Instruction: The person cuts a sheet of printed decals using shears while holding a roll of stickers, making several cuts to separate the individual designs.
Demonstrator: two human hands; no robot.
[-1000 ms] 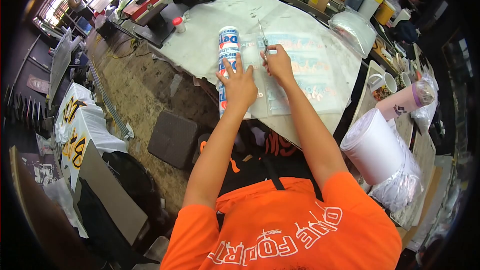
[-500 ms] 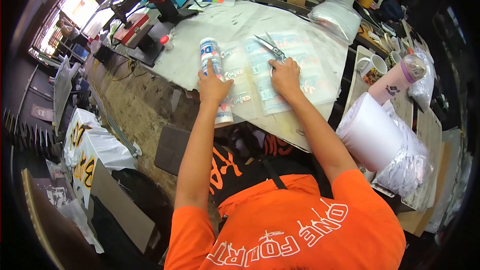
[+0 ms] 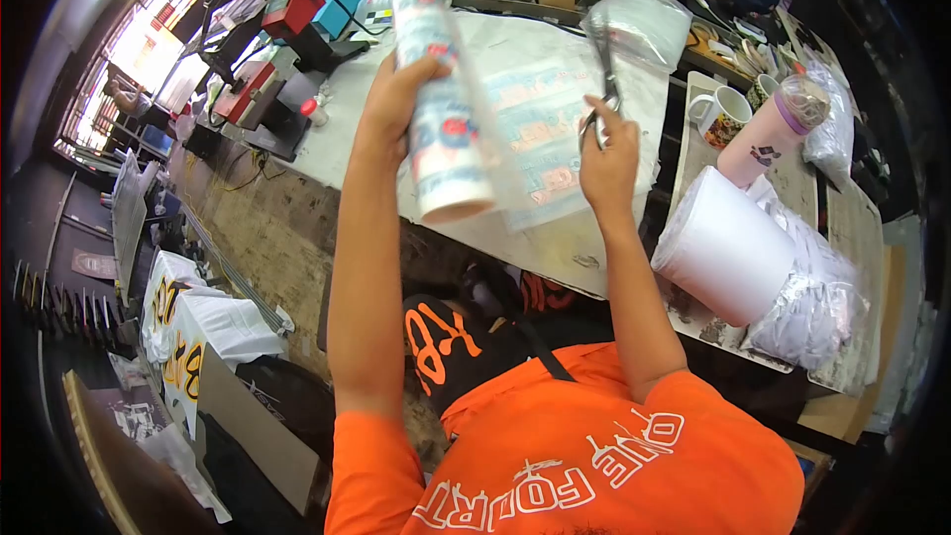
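Your left hand (image 3: 394, 99) grasps the printed roll (image 3: 446, 134) over the left part of the counter (image 3: 570, 256); the thumb lies across it, while the other fingers are hidden behind. The roll's lettering is blurred, and you can't tell whether its near end touches the counter. Your right hand (image 3: 611, 159), to the right, has its fingers around the handles of the scissors (image 3: 609, 89); the blades blur against the plastic bag (image 3: 649, 32) on the far side. The printed sheet (image 3: 540, 144) between your hands is partly covered by the roll's loose edge.
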